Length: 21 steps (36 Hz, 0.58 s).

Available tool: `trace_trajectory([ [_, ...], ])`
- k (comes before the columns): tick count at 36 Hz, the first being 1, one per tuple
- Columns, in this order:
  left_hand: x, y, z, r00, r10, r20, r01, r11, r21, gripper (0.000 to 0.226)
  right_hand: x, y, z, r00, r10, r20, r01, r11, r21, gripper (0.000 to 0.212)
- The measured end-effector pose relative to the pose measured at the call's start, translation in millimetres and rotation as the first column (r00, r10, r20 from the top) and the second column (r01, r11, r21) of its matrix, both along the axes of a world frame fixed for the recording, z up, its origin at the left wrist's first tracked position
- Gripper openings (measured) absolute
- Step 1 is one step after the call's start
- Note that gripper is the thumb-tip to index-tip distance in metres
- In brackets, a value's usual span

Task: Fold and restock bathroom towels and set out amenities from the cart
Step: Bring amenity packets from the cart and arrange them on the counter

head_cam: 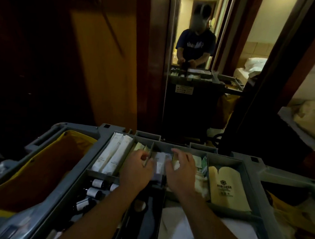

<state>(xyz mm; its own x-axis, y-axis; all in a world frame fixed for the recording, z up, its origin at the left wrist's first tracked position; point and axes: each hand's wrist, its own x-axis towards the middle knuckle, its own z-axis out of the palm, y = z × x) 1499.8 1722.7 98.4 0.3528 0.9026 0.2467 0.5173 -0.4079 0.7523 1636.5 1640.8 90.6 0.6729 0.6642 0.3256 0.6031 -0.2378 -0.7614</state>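
Over the cart's grey tray (224,157), the left hand (136,166) pinches a thin packet (147,161) in the middle compartment. The right hand (183,172) curls its fingers over sachets (202,164); whether it grips any, I cannot tell. Long white packets (113,153) fill the far-left compartment, beige pouches (224,186) the right, and dark bottles (94,192) the near-left.

Sorted in grey plastic cart tray (224,159): long white packets (113,153) far left, dark bottles (92,191) near left, tan paper sleeves (226,187) right.

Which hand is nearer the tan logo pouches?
Right. The right hand sits just left of the tan logo pouches; the left hand is farther left again.
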Motion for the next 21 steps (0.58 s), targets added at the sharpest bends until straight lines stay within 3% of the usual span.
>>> trace_trajectory([
  [6, -35, -26, 62, 0.979, 0.132, 0.158, -0.150, 0.983, 0.104, 0.010, -36, -6, 68, 0.967, 0.253, 0.006, -0.249, 0.948, 0.196, 0.035],
  [12, -83, -67, 120, 0.917, 0.289, 0.273, -0.353, 0.908, 0.226, 0.016, -81, -12, 123, 0.843, 0.533, 0.073, -0.528, 0.792, 0.306, 0.052],
  [15, -113, -91, 139, 0.861, 0.390, 0.325, -0.486, 0.819, 0.305, 0.026, -109, -16, 144, 0.750, 0.647, 0.138, -0.649, 0.680, 0.342, 0.054],
  [21, -183, -161, 164, 0.709, 0.624, 0.329, -0.695, 0.538, 0.476, 0.062, -185, -26, 162, 0.511, 0.834, 0.207, -0.812, 0.390, 0.434, 0.056],
])
